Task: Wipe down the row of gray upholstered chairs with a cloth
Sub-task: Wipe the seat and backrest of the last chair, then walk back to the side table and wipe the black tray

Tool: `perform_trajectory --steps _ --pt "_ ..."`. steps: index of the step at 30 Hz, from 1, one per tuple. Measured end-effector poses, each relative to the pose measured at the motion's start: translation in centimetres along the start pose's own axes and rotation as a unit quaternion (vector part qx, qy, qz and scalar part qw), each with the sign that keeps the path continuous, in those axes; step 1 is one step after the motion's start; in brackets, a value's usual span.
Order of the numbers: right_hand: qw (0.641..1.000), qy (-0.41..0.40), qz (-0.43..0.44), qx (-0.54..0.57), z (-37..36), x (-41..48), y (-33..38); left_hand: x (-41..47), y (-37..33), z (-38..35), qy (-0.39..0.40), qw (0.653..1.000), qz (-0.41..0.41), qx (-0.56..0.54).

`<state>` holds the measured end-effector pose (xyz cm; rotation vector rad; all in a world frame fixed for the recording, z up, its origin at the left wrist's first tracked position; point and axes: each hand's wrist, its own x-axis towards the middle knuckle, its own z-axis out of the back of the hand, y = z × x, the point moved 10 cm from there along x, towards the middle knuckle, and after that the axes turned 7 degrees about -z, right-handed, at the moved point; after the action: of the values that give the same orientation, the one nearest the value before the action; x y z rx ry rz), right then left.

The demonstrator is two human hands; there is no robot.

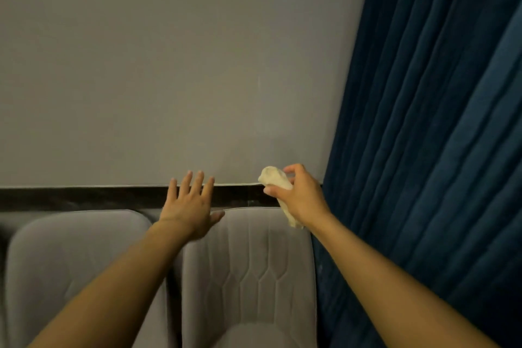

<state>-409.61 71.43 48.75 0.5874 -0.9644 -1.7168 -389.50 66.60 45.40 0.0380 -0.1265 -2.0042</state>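
Two gray upholstered chairs stand side by side against the wall. The right chair [254,268] has stitched quilting on its backrest; the left chair [73,257] is plainer. My left hand [189,206] is flat with fingers spread, resting at the top left corner of the right chair's backrest. My right hand [299,195] holds a crumpled cream cloth [275,178] just above the top right corner of that same backrest. One end of the cloth hangs below my palm.
A dark blue pleated curtain [429,150] hangs close along the right side of the right chair. Behind the chairs is a plain gray wall [169,65] with a dark horizontal strip [70,198] just above the backrests.
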Motion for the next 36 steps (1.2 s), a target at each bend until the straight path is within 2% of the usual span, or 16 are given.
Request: perform_trajectory --steps 4,10,15,22,28,36 --pt "0.995 0.028 0.037 -0.089 0.5 -0.4 4.6 -2.8 3.2 3.9 0.016 0.999 0.011 0.032" --pt "0.986 0.065 0.110 -0.108 -1.3 -1.7 10.9 -7.9 8.5 7.1 0.027 0.995 0.085 0.054" --pt "0.970 0.102 0.178 -0.132 -5.8 -3.2 16.5 -12.7 11.8 9.3 0.007 0.990 0.119 0.079" --pt "0.933 0.187 0.282 -0.125 -17.0 -10.9 26.0 -23.5 22.1 9.8 0.012 0.968 0.241 0.071" --pt "0.900 0.233 0.362 -0.075 -28.2 -19.6 36.5 -35.4 34.3 10.1 0.010 0.941 0.329 0.078" --pt "0.880 0.262 0.392 -0.062 -45.2 -31.5 48.9 -49.9 51.0 9.0 0.017 0.920 0.381 0.086"
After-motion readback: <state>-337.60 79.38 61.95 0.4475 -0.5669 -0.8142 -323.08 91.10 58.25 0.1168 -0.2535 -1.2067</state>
